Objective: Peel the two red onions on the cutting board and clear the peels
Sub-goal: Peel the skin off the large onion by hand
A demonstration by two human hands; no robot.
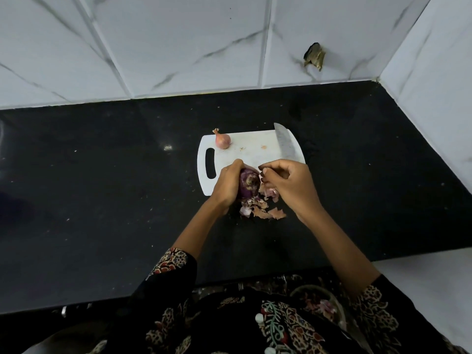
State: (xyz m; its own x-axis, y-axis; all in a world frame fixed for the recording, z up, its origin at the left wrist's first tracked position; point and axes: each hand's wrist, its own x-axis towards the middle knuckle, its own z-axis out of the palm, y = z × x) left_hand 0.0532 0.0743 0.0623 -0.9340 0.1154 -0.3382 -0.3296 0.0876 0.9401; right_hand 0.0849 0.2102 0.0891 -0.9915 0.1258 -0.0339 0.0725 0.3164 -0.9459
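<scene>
The left hand (227, 183) curls its fingers around a purple onion (249, 183) above the cutting board's (252, 152) near edge; the right hand (288, 182) pinches a peel (262, 175). Another onion (222, 140) sits on the board.

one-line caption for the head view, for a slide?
Left hand grips a part-peeled onion, right hand pinches skin; second onion waits on the board.

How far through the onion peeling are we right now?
About halfway. Done: nothing fully, though dry papery peels already lie on the black countertop by the white plastic cutting board. In hand: the left hand grips a purple, mostly stripped onion while the right hand picks at its skin. Left: the small pinkish unpeeled onion on the board, then clearing the peels.
</scene>
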